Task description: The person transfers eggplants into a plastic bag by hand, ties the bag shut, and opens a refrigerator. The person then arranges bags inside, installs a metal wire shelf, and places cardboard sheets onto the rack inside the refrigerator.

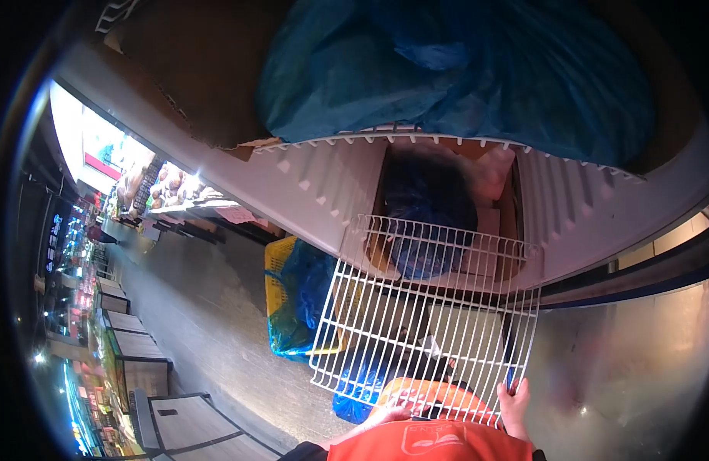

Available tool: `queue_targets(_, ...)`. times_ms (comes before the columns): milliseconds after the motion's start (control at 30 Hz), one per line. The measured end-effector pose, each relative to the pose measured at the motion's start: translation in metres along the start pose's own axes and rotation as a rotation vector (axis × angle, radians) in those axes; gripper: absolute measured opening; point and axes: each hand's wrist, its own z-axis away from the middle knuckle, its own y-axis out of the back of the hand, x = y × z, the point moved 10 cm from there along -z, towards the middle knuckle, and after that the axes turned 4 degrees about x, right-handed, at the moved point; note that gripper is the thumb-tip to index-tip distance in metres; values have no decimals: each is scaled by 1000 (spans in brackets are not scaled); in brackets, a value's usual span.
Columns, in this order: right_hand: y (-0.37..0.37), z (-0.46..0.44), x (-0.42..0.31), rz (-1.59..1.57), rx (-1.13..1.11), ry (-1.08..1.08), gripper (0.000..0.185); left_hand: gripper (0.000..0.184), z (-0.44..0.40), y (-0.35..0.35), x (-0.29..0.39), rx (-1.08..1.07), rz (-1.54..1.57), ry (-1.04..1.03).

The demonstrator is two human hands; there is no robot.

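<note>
A white wire shelf (423,323) is held level in front of me, its far end reaching into an open refrigerated cabinet (316,184). At its near right corner, my right hand (514,409) is closed round the edge wires. My left hand (393,412) is at the near left edge with its fingers curled at the wires, partly hidden by the red apron (423,444). Above, a large blue plastic bag (454,73) rests on an upper wire rack. Deeper inside, under the shelf's far end, lies a dark blue bag (427,196).
Left of the shelf, a yellow crate (277,296) with blue bags stands on the floor (216,292). A blue bag (353,411) and an orange object (439,393) sit below the shelf. Brown cardboard (185,69) hangs at upper left. A metal panel (623,376) is at right.
</note>
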Motion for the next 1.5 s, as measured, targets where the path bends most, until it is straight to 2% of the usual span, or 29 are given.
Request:
queue_targets(67,3,11,-2,-1,-10,-28,35,53,9,6,2,28,-171,-92)
queue_targets(167,7,21,-3,-60,-13,-50,35,53,14,15,2,54,-237,-123)
queue_targets(300,11,28,-9,9,-11,2,36,53,16,17,7,59,-304,-158)
queue_targets(333,12,26,-15,25,11,69,37,53,13,18,8,54,-317,-172)
queue_targets(400,8,20,-28,41,18,49,37,53,8,10,17,30,-352,-203)
queue_targets(567,-13,-10,0,-41,50,89,34,53,-11,-26,46,-115,-457,-326)
queue_targets(600,-9,-21,-28,-9,63,116,35,53,-14,-47,46,-182,-413,-282)
queue_targets(667,-8,-41,-31,11,79,124,37,53,-24,-60,50,-243,-412,-326)
queue_targets(700,-3,-53,-52,59,112,210,38,53,-25,-76,49,-249,-438,-302)
queue_targets(733,-6,-72,-52,93,83,157,37,53,-28,-95,48,-248,-455,-284)
queue_targets(800,-19,-113,-50,-61,65,107,29,49,-41,-128,61,-248,-414,-354)
queue_targets(900,-30,-124,-62,-765,-44,-253,20,40,-40,-177,70,-229,-406,-413)
queue_targets(1067,-42,-111,-54,-827,-82,-265,20,39,-73,-205,97,-352,-431,-461)
queue_targets(1133,-52,-101,-48,-904,-104,-291,22,31,-85,-217,105,-420,-398,-467)
queue_targets(1167,-55,-95,-40,-928,-71,-311,22,32,-91,-216,107,-375,-397,-445)
queue_targets(1200,-54,-79,-33,-917,-59,-307,23,34,-91,-208,108,-341,-401,-424)
queue_targets(1233,-58,-110,-51,-875,-70,-346,24,32,-100,-247,119,-338,-357,-438)
queue_targets(1367,-60,-108,-57,-676,-87,-397,23,29,-110,-284,130,-414,-349,-452)
queue_targets(1467,-67,-100,-82,-306,-280,-320,20,34,-118,-289,141,-429,-353,-455)
queue_targets(1500,-66,-98,-98,-230,-263,-256,18,37,-121,-289,142,-417,-351,-472)
